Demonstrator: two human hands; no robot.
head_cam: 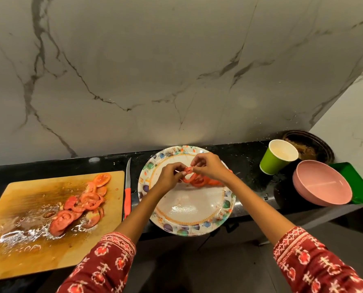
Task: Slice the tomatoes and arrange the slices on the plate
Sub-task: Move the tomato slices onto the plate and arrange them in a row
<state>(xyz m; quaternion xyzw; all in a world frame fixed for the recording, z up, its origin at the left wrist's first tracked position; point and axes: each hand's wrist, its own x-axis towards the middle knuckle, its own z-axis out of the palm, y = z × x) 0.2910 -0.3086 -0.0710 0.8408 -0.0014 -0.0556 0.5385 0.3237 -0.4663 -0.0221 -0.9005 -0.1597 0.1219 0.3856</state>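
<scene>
Grip, left: left hand [169, 175] has its fingers curled in, pinching one edge of a tomato slice [188, 170] between thumb and fingertips.
Grip, right: right hand [209, 167] mirrors it, fingertips nipped on the opposite edge of the same slice (a two-handed hold, it looks like, as if peeling it free or steadying it).
Where the slice sits: hanging between the two hands over the far half of the plate [189, 210], just above the placed slices [199, 181].
Key relation: those placed slices run in a short overlapping row from under the held slice toward the right rim, partly hidden by the right wrist. The bare part of the plate lies toward the person and to the left, so the held slice most likely comes down at the left end of the row.
Nearer hand: both are on it; the left is closer to the open space.
Still to fetch: a heap of cut slices [81, 206] waits on the wet cutting board [17, 240], well off to the left on the desk [246, 157].
Knife: knife [127, 193] lies idle between board and plate, blade pointing away.
Judgement: arranging is under way, and plenty remains!
</scene>
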